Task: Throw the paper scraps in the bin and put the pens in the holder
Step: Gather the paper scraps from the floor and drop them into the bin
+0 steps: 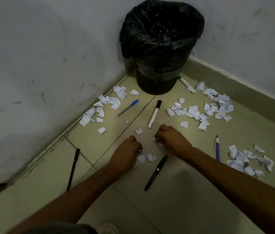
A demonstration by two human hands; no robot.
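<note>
A black bin lined with a black bag stands in the wall corner. White paper scraps lie on the tiled floor in a left pile, a right pile and a near-right pile. My left hand is closed over scraps on the floor. My right hand pinches small scraps. Pens lie around: a blue pen, a white marker with a black cap, a green-capped marker, a purple pen, a black pen and a thin black pen. No pen holder is visible.
Scuffed white walls meet behind the bin, with a grey skirting on the right. A single scrap lies between my hands and the marker. My knee and shoe show at the bottom edge.
</note>
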